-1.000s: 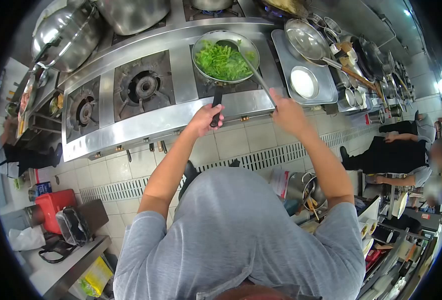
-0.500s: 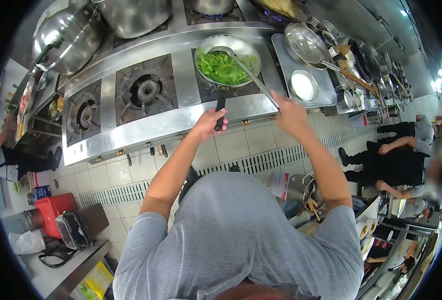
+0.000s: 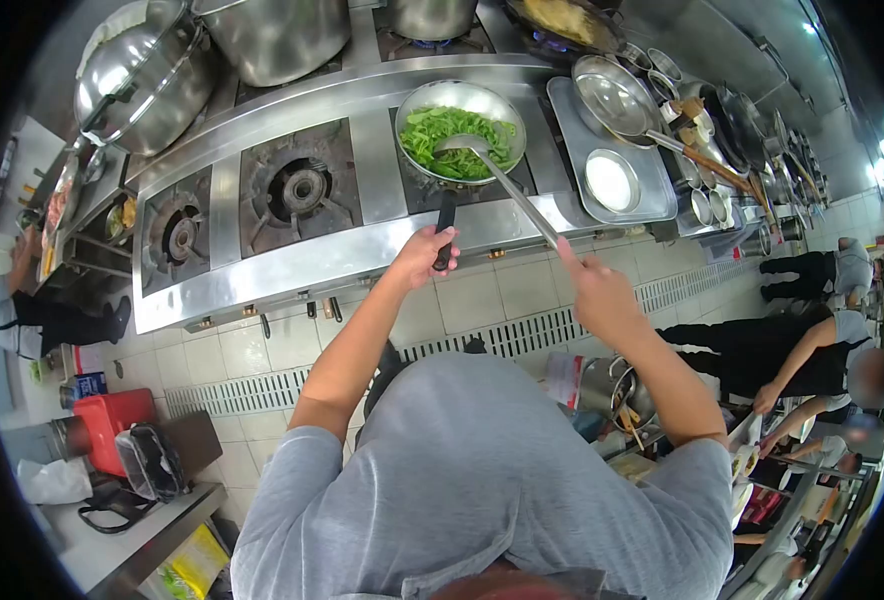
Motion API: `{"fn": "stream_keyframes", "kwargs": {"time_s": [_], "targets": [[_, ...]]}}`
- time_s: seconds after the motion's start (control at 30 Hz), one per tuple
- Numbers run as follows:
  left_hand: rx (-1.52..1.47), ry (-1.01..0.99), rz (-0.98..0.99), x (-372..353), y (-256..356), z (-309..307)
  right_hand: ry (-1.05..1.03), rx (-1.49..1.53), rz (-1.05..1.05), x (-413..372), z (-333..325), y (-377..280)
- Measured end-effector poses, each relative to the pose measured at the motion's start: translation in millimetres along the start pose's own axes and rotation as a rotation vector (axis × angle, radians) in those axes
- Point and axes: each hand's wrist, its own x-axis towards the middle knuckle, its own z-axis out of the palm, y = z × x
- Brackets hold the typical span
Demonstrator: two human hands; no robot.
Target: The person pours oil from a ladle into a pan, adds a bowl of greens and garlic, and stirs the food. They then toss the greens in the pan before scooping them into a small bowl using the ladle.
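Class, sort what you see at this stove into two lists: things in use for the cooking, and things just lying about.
In use:
frying pan, its handle held in the left hand
greens in the pan
ladle, gripped by the right hand

Lying about:
bare burner
large lidded pot
white dish
red box

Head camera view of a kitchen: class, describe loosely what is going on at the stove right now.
A person in a grey shirt stands at a steel stove. Their left hand grips the black handle of a frying pan of green vegetables on it. Their right hand holds a long ladle, its bowl resting in the greens. Other people work to the right.
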Motion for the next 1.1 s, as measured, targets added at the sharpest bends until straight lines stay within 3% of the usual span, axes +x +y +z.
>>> {"fn": "stream_keyframes", "kwargs": {"time_s": [0.3,0.5,0.6,0.7,0.83,1.0,1.1], "targets": [[0.003,-0.011,0.019,-1,-1,1,0.256,0.165,0.002,14,-20,29],[0.027,-0.032,0.036,2,-2,-2,0.201,0.06,0.085,103,-8,40],[0.027,-0.002,0.011,2,-1,0,0.239,0.053,-0.058,132,17,37],[0.013,-0.009,0.034,0,-1,1,0.199,-0.035,-0.152,114,-7,30],[0.037,-0.008,0.018,-2,2,3,0.119,-0.181,-0.101,67,-51,18],[0.033,-0.009,0.024,2,-3,-2,0.204,-0.179,-0.143,4,-51,31],[0.058,-0.027,0.024,4,-2,-4,0.09,-0.161,-0.07,-22,-37,27]]}}
